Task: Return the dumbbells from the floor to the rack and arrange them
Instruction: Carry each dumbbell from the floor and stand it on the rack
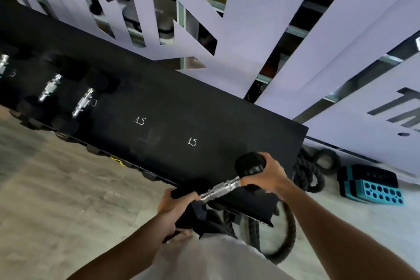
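Nearest the camera, a white shirt (pixel 211 259) fills the bottom edge, and both bare forearms reach forward from it. The left hand (pixel 176 203) curls its fingers over the near black head of a dumbbell (pixel 219 190), while the right hand (pixel 264 177) wraps over the far head, thumb toward the chrome handle; each hand grips a head rather than the bar, so the ridged handle lies bare between the two. The dumbbell is tilted, far head higher, and sits at the front lip of the black rack shelf (pixel 172 107), near its right end; whether it rests on the shelf or is carried just above it cannot be told. Below it a thick black battle rope (pixel 288 227) loops on the pale floor (pixel 56 188). On the shelf, two chalked "15" marks (pixel 192 142) lie just beyond the dumbbell with nothing on them. Farther left the shelf holds a row of smaller dumbbells (pixel 83 102) with chrome handles, set side by side. To the right, on the floor, sits a teal and black perforated block (pixel 372 186). Behind everything stands a pale wall panel (pixel 250 7) with cut-out openings showing shelving.
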{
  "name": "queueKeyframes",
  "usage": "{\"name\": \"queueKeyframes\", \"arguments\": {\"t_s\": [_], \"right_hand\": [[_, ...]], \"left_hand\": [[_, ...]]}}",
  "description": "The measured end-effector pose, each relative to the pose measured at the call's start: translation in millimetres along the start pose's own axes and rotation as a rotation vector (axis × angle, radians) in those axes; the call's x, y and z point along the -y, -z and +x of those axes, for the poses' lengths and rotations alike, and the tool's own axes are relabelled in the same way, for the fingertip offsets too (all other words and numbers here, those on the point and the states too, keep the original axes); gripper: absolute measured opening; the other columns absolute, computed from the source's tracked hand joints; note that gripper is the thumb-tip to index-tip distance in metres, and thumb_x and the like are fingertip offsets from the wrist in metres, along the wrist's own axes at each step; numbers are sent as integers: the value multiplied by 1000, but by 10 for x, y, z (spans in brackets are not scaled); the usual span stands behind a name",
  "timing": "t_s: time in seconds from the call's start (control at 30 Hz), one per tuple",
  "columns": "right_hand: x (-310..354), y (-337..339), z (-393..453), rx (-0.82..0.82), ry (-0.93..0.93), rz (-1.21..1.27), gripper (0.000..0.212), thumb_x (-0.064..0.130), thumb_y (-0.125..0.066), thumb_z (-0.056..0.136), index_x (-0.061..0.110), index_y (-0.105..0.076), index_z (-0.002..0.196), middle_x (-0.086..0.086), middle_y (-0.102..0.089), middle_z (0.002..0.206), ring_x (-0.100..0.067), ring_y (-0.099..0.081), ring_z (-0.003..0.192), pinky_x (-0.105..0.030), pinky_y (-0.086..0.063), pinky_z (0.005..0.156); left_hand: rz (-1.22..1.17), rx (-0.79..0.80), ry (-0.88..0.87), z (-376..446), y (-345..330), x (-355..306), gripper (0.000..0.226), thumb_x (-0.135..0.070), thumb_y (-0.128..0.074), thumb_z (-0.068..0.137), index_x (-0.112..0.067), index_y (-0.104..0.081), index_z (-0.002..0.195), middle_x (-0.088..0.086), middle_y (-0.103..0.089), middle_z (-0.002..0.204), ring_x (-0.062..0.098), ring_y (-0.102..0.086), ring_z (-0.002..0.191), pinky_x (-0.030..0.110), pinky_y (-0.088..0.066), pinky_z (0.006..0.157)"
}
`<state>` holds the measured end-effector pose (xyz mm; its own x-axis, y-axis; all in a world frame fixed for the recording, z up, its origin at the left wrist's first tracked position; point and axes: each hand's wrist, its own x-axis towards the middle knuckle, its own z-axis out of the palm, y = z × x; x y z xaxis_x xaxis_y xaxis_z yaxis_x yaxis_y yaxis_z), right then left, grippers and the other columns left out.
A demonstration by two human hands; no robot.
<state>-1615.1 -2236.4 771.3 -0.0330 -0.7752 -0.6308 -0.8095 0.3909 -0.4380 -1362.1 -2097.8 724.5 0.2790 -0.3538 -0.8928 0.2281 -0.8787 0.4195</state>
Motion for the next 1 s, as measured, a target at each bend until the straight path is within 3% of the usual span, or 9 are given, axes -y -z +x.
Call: {"name": "queueKeyframes", "arguments": {"t_s": [0.07,0.13,0.2,0.33,0.5,0.7,0.87,1.0], "right_hand": [[71,154,148,0,2,-29,121,56,-93,26,43,-47,136,3,-56,121,-20,-60,106,-33,-63,67],[140,281,299,3,21,-57,124,57,-92,25,41,-46,139,2,-54,122,-21,-58,109,-37,-61,83],[190,409,444,9,44,-97,125,56,-90,26,39,-44,142,3,-48,119,-22,-54,108,-38,-56,88],[302,628,719,29,87,-163,119,54,-88,30,41,-43,140,4,-44,112,-22,-52,103,-34,-52,83],[412,772,996,55,113,-217,110,43,-93,43,41,-41,141,0,-42,119,-30,-52,112,-47,-58,94],[412,623,1274,118,150,-272,105,45,-91,46,46,-37,136,1,-40,119,-33,-49,113,-49,-59,91],[419,462,1445,181,166,-317,113,51,-92,44,47,-32,139,1,-38,122,-33,-48,115,-51,-58,93],[465,370,1524,212,164,-353,115,49,-92,43,48,-31,140,3,-38,123,-33,-48,116,-52,-58,92]], "left_hand": [[47,6,5,68,-125,-111,48,-46,-86,39,-31,-68,81,3,-70,87,28,-68,81,50,-64,66],[77,10,14,137,-237,-198,54,-50,-85,39,-30,-65,86,1,-70,92,28,-67,87,50,-63,76],[113,17,24,205,-372,-281,57,-52,-85,40,-30,-67,90,3,-71,96,28,-69,89,49,-64,75],[204,15,41,328,-628,-464,66,-59,-83,39,-31,-69,98,0,-69,101,24,-67,92,46,-63,78],[272,26,81,552,-861,-608,91,-62,-84,39,-27,-65,121,2,-64,115,25,-64,100,42,-64,73],[292,19,143,743,-930,-575,89,-59,-85,40,-24,-66,120,4,-65,114,25,-65,102,42,-65,72],[290,21,173,825,-920,-477,77,-58,-85,44,-21,-70,111,3,-71,103,22,-71,90,42,-66,69],[264,-2,205,863,-934,-420,82,-57,-82,46,-20,-67,117,4,-67,104,22,-68,90,41,-66,68]]}}
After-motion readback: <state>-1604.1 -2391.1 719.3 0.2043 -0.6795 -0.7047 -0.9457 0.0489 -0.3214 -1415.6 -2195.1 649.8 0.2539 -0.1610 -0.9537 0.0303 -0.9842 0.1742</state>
